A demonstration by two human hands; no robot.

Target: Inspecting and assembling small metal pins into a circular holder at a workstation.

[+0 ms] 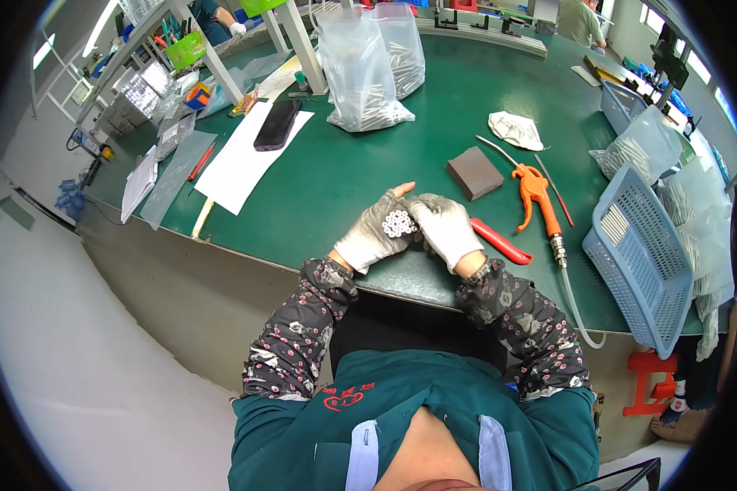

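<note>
My left hand (370,232), in a whitish work glove with its thumb bare, is closed around a bundle of small metal tubes (398,223), whose round ends face up. Against the bundle's side presses my right hand (445,227), also gloved, its fingers curled; what they grip is hidden. Just right of that hand lies a red tool handle (501,240). Beyond it are a brown rectangular block (475,173) and an orange air blow gun (535,192) on a hose. A thin red-handled tool (558,196) lies beside the blow gun.
On the green table (434,98) stand plastic bags of metal rods (360,90). A blue basket (643,262) with a few rods sits at the right edge. Left lie a phone (277,125), paper (236,176) and a red pen (200,163). A crumpled white cloth (515,130) lies farther back.
</note>
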